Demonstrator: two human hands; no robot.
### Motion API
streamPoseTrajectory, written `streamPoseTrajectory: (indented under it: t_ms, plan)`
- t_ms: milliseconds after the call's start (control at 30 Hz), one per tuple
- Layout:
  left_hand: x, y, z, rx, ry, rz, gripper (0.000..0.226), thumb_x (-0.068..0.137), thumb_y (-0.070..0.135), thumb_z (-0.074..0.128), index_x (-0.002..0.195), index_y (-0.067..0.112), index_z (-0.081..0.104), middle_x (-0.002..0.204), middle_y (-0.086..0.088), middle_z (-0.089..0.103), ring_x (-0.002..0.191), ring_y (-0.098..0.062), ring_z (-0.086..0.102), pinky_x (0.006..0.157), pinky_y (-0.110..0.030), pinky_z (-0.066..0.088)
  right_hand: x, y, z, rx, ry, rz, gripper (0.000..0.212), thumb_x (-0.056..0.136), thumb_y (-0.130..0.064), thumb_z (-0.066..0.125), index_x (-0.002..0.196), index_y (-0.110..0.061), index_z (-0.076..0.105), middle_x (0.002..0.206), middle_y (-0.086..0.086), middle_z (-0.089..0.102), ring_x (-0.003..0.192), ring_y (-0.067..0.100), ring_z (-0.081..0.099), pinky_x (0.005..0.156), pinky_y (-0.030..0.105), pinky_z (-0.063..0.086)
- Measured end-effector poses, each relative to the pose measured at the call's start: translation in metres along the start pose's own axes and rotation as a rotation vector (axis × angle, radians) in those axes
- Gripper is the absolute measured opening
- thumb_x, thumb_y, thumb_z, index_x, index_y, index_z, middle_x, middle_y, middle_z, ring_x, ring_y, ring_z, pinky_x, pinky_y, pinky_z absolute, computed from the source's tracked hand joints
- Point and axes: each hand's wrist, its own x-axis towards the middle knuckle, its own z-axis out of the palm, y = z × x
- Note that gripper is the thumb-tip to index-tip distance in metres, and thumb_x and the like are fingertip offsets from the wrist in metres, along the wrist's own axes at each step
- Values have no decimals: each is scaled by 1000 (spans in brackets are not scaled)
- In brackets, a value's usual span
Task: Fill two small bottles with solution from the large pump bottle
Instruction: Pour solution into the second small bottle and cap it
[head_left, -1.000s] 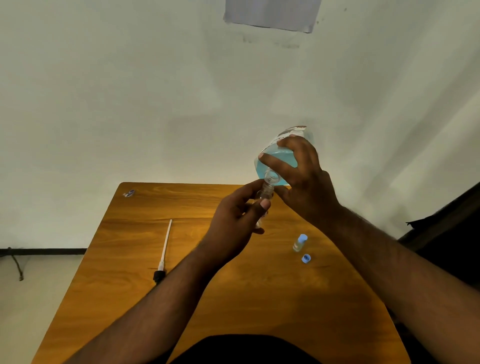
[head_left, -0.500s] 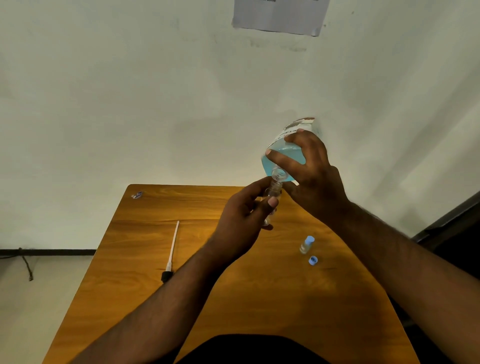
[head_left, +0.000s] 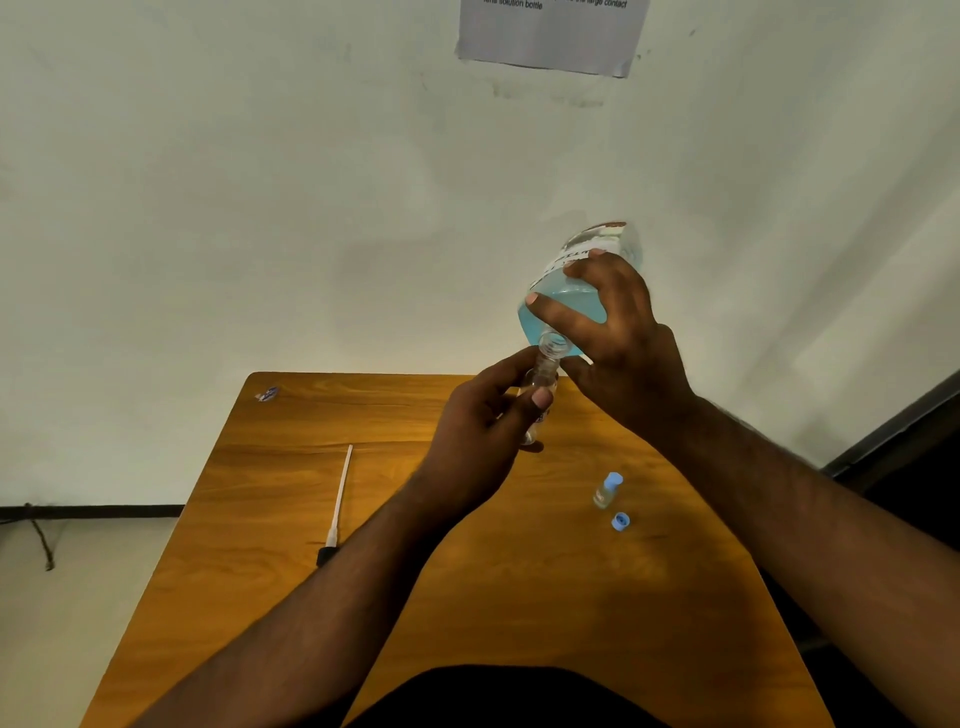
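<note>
Pouring step, I judge. Right hand (head_left: 623, 338) wraps tilted large bottle (head_left: 566, 301); left hand (head_left: 483, 431) pinches small bottle (head_left: 540, 384) under its neck. Second, capped bottle (head_left: 607, 489) waits right on counter (head_left: 519, 571). Next: steady tilt, mouths aligned.

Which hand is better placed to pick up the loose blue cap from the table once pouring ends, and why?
Probably the right hand: the loose blue cap lies on its side of the table, though it must first put down the large bottle. The left hand holds the small open bottle.
</note>
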Motion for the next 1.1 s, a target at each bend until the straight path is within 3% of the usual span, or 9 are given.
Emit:
streamPoseTrajectory:
  t_ms: [133,300,467,833,1100]
  plan:
    - [1,1,0,-5,6,-2,37,97,18,57,130,33,52,121,5,65,98,-14,68,67,-33,62,1,1,0,-14,6,-3,55,75,-10,77,126,-14,57,127,25,54,125,43,44,74,51,56]
    - [1,-2,0,-2,16,-11,40,96,18,58,136,19,53,124,-1,65,98,-16,68,68,-37,62,2,0,0,-17,0,-9,56,74,-8,78,126,-13,58,126,26,54,124,44,45,73,51,56]
    - [3,-2,1,-26,14,-9,39,96,18,59,134,24,54,124,0,65,99,-17,69,69,-42,63,2,1,1,-21,-7,-12,55,75,-8,77,126,-14,58,127,26,54,125,44,44,75,50,56]
    - [5,-2,0,-28,18,12,35,96,19,60,126,35,55,116,10,68,97,-14,69,67,-34,62,4,1,1,-20,-9,0,56,75,-8,77,127,-14,57,127,26,54,125,44,44,73,50,56]
    - [5,-3,0,-40,25,-1,36,95,18,60,128,32,54,120,1,66,98,-18,69,69,-44,63,5,0,1,-17,-15,-1,57,74,-7,77,127,-14,57,127,26,53,125,44,44,72,50,57]
